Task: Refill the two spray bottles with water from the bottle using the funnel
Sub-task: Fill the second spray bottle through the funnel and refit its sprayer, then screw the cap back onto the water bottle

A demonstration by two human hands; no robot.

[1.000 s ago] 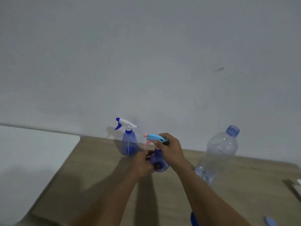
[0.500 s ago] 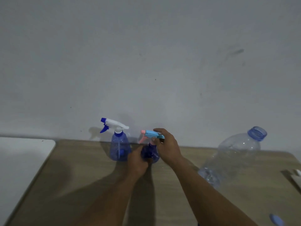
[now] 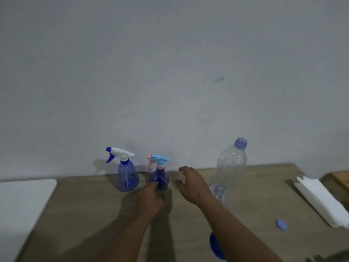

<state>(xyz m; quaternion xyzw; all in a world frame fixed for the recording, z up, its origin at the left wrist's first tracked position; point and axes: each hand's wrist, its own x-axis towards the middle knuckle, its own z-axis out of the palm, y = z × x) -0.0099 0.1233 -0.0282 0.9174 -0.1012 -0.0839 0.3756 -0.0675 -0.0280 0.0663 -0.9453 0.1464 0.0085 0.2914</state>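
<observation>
Releasing the pink-and-blue sprayer head [image 3: 158, 160]: right hand [image 3: 190, 183] now spread, clear of the small spray bottle [image 3: 159, 180]; left hand [image 3: 150, 198] fingertips touch its base. Both bottles capped beside the near-empty water bottle [image 3: 229, 167]; refill looks complete.

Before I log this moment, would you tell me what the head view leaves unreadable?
- Blue object near the bottom edge: mostly hidden behind the right forearm; possibly the funnel, not certain.
- Smaller spray bottle: its base is covered by the left hand, so contact is unclear.
- Water levels in both sprayers, including the white-topped one: too dim to read.
- Folded white paper: cut off by the right edge.
</observation>
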